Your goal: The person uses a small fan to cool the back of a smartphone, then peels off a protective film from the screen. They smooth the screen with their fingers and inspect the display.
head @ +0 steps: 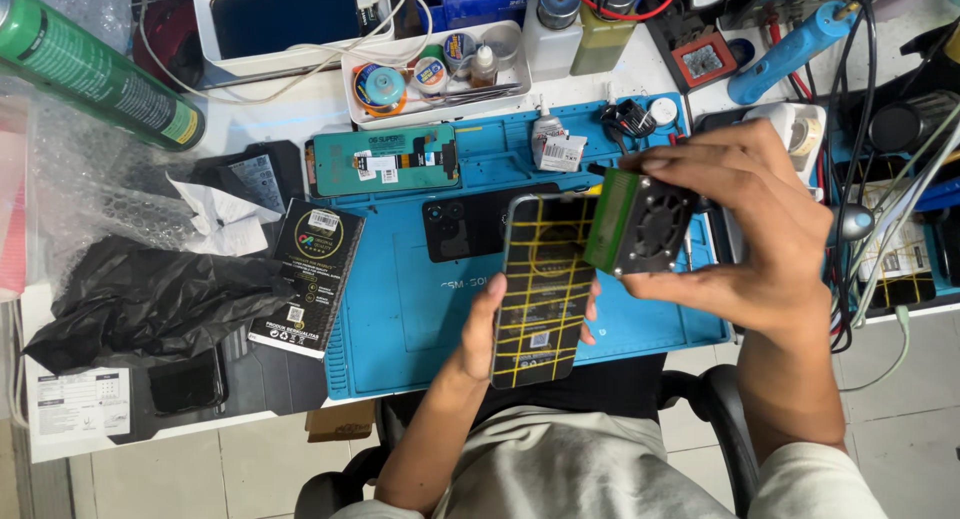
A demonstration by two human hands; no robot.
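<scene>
— Two hands up over the bench (300,109), both full. Going from the left: what's out there?

— Far left, a green spray can (95,71) lying at a slant, then bubble wrap (85,194) and a crumpled black bag (150,304). Next comes a dark flat box (310,276) overlapping the left edge of the blue work mat (420,309), with a teal-backed screen part (382,160) lying above it.

— And your left hand?

— My left hand (490,329) is closed around the lower half of a phone (543,287), its black face crossed by a yellow grid, thumb on the left edge, fingertips showing past the right edge. I hold it above the mat's middle, long axis running nearly straight away from me, top leaning slightly right.

— The right?

— My right hand (745,224) grips a small green-sided box with a black fan (640,224), fingers over its top, thumb beneath. The box sits just beside the phone's upper right corner, touching or nearly so; I cannot tell which. So the phone lies left of and slightly below that hand.
</scene>
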